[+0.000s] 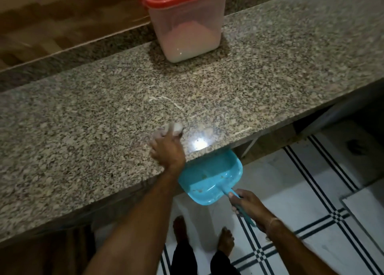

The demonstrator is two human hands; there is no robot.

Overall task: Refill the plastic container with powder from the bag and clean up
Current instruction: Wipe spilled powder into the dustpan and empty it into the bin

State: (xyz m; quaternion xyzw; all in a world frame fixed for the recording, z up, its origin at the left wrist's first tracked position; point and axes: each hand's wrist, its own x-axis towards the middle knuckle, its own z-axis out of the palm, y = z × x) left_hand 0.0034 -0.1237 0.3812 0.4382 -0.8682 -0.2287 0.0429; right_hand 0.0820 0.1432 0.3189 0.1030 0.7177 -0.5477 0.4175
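Observation:
A clear plastic container (pixel 185 29) with a red lid stands at the back of the granite counter (pixel 83 129), partly filled with pale powder. My left hand (pixel 167 150) presses a small whitish cloth or sponge (pixel 174 128) flat on the counter near its front edge. My right hand (pixel 248 204) grips the handle of a blue dustpan (pixel 209 177), whose mouth is tucked just under the counter's edge, to the right of my left wrist. A few crumbs lie in the pan. Thin white streaks of powder (pixel 166 101) mark the counter beyond the cloth. No bag is in view.
A wooden surface (pixel 62 21) lies behind the counter at the upper left. Below is a white tiled floor (pixel 291 191) with dark stripes, and my bare feet (pixel 225 241) stand on it. A dark opening (pixel 353 133) shows under the counter at the right.

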